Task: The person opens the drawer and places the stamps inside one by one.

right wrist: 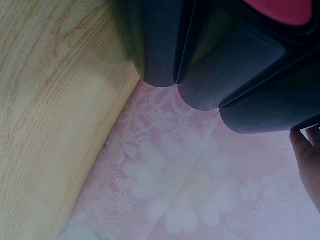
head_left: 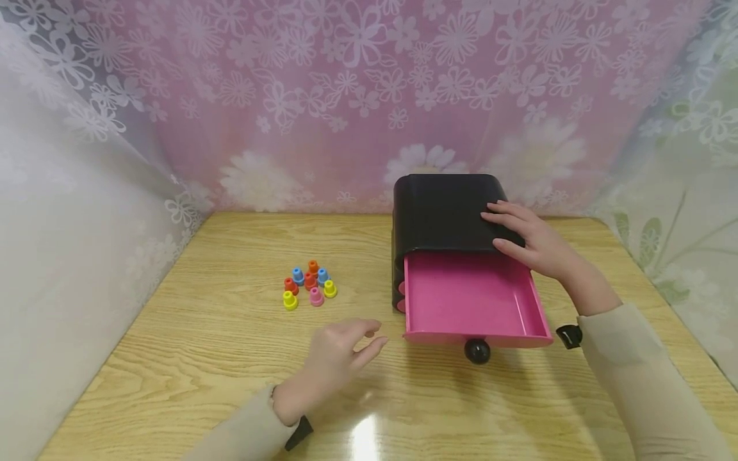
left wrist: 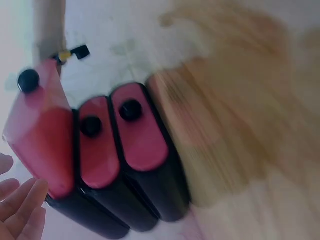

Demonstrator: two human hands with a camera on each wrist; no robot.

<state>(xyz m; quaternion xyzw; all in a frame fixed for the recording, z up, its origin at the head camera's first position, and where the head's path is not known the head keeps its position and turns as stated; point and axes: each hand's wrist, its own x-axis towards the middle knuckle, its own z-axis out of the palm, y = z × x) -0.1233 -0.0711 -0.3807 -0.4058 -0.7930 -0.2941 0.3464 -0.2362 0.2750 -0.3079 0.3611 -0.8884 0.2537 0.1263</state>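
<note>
A black drawer unit (head_left: 450, 208) stands at the right of the table with its top pink drawer (head_left: 467, 294) pulled far out; the part of that drawer in view holds nothing. My right hand (head_left: 536, 243) rests on the unit's right top edge, fingers extended over it. Left of the drawer's front corner, my left hand (head_left: 337, 358) hovers with loosely bent fingers and nothing between them. A round black knob (head_left: 477, 351) sticks out from the drawer front. In the left wrist view, two lower drawers (left wrist: 142, 135) are shut.
Several small coloured cone-shaped pegs (head_left: 310, 282), in red, blue, yellow, orange and pink, stand in a group on the wooden table (head_left: 230, 358), left of the unit. A flowered curtain (head_left: 323, 115) hangs behind the table and along its sides.
</note>
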